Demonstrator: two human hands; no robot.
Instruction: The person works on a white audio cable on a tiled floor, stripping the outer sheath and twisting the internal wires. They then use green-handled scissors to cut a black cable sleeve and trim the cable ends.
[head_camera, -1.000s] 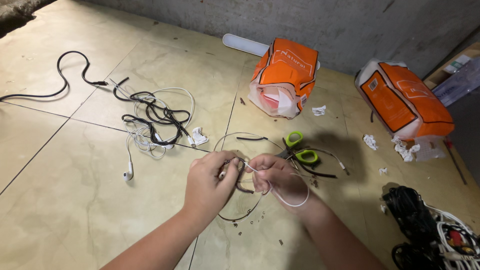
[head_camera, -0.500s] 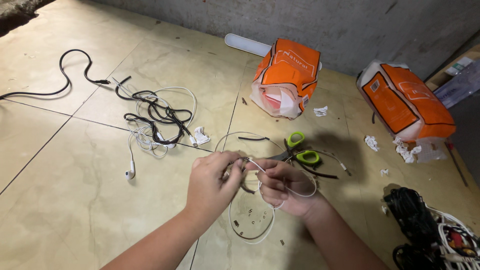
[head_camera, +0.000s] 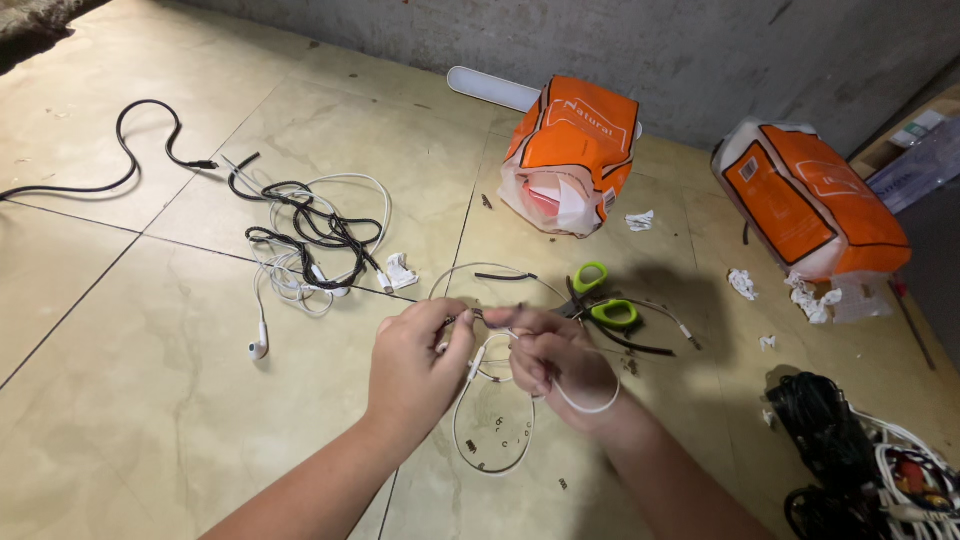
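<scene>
Up beyond our hands, against the grey wall, we see the biggest things first: an orange and white bag (head_camera: 572, 150) standing open-mouthed just past our fingers, and a second orange and white sack (head_camera: 812, 200) tipped over, well off beyond the right hand, both with printed panels we leave unread. Out past the left hand lies a tangle of black and white cables (head_camera: 310, 230), an earbud trailing from it toward us, and by the right forearm sits another dark heap of cords (head_camera: 850, 460). Just beyond our right hand rest the green-handled scissors (head_camera: 600, 300), with crumpled white paper scraps (head_camera: 745, 283) scattered further out. Now the work itself: our left hand (head_camera: 415, 365) is closed in a pinch on the thin white cable (head_camera: 490, 440), and our right hand (head_camera: 560, 360) is curled shut around the same cable, a loop hanging from it toward us and another sagging between the two hands. We judge this cable feather-light, limp and slick, easily kinked, so it is best gripped close to the working point between fingertip and thumb, not out on the slack.
</scene>
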